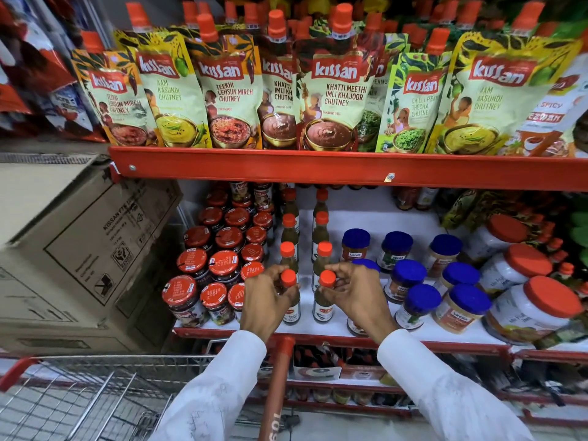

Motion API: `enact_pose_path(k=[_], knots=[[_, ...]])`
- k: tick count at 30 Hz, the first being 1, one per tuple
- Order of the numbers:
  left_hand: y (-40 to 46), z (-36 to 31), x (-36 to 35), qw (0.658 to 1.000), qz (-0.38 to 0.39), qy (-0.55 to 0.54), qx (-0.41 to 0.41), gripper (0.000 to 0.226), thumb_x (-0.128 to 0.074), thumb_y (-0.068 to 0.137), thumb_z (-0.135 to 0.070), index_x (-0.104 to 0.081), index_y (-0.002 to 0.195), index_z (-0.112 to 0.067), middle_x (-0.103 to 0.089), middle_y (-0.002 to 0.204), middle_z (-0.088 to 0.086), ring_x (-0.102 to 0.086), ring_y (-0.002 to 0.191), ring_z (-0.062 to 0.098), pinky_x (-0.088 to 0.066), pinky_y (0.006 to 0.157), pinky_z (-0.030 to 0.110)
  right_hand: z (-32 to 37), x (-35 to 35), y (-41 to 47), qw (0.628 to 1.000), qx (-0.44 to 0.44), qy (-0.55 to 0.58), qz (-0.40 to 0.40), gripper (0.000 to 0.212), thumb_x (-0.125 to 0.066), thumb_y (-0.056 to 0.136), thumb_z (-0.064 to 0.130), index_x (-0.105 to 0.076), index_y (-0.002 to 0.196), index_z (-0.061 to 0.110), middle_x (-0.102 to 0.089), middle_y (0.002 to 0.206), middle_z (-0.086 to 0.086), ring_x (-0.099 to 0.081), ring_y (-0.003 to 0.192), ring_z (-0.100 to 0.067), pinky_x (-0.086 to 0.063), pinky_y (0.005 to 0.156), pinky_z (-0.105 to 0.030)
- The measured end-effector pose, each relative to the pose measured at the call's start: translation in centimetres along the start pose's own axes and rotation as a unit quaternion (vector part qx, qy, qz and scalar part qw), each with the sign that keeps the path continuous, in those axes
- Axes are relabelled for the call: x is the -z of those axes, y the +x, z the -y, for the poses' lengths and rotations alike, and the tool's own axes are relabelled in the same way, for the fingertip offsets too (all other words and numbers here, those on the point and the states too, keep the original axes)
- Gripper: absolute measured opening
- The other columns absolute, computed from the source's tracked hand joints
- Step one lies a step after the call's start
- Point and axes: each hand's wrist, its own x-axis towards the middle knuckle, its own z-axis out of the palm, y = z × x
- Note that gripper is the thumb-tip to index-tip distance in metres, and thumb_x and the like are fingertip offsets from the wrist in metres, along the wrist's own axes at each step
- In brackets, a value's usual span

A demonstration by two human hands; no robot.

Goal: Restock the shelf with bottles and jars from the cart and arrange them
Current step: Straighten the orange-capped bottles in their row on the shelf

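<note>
Two rows of small green sauce bottles with orange caps stand on the white middle shelf [366, 218]. My left hand [265, 302] grips the front bottle of the left row [291, 308] around its neck. My right hand [359, 297] grips the front bottle of the right row [324, 305] the same way. Both bottles stand upright at the shelf's front edge. Behind them, more of the same bottles [289, 232] run back in line. The wire cart [95, 396] sits at the lower left, below my white sleeves.
Red-lidded jars [219, 265] fill the shelf left of the bottles; blue-lidded jars [423, 291] and large orange-lidded tubs [537, 307] stand right. Chutney pouches [337, 90] line the upper shelf above a red shelf rail [318, 168]. A cardboard box [79, 246] leans at left. The cart's red handle [276, 386] rises between my arms.
</note>
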Motion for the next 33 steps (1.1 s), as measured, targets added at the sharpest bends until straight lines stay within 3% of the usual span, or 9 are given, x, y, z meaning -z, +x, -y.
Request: enact_pose_path(k=[19, 25, 29, 33], knots=[[-0.38, 0.14, 0.04, 1.000, -0.017, -0.004, 0.012, 0.040, -0.084, 0.073, -0.016, -0.070, 0.111, -0.013, -0.078, 0.097, 0.002, -0.072, 0.082, 0.012, -0.060, 0.084, 0.032, 0.32, 0.01, -0.51, 1.000, 0.005, -0.013, 0.001, 0.043, -0.082, 0.068, 0.010, -0.071, 0.108, 0.020, -0.076, 0.092, 0.006, -0.070, 0.078, -0.004, -0.061, 0.080, -0.032], [-0.26, -0.04, 0.12, 1.000, -0.018, 0.001, 0.007, 0.039, -0.084, 0.073, -0.015, -0.071, 0.110, -0.013, -0.078, 0.096, 0.002, -0.070, 0.077, 0.010, -0.058, 0.081, 0.025, 0.46, -0.16, -0.40, 1.000, 0.001, -0.015, 0.004, 0.044, -0.083, 0.069, 0.009, -0.070, 0.110, 0.018, -0.076, 0.096, 0.004, -0.069, 0.080, -0.006, -0.060, 0.083, -0.032], [-0.25, -0.12, 0.17, 1.000, -0.017, -0.001, 0.011, 0.039, -0.084, 0.072, -0.013, -0.071, 0.109, -0.012, -0.078, 0.093, 0.003, -0.071, 0.078, 0.013, -0.060, 0.081, 0.032, 0.55, -0.04, -0.37, 1.000, 0.003, -0.018, 0.000, 0.044, -0.083, 0.068, 0.010, -0.070, 0.109, 0.020, -0.076, 0.093, 0.005, -0.069, 0.078, -0.005, -0.060, 0.080, -0.031], [-0.17, -0.28, 0.20, 1.000, -0.017, 0.003, 0.019, 0.042, -0.085, 0.072, -0.015, -0.071, 0.111, -0.013, -0.078, 0.095, 0.003, -0.071, 0.079, 0.012, -0.059, 0.082, 0.029, 0.48, 0.08, -0.26, 1.000, 0.001, -0.020, 0.002, 0.044, -0.083, 0.068, 0.011, -0.070, 0.108, 0.020, -0.076, 0.091, 0.005, -0.069, 0.077, -0.005, -0.061, 0.079, -0.032]])
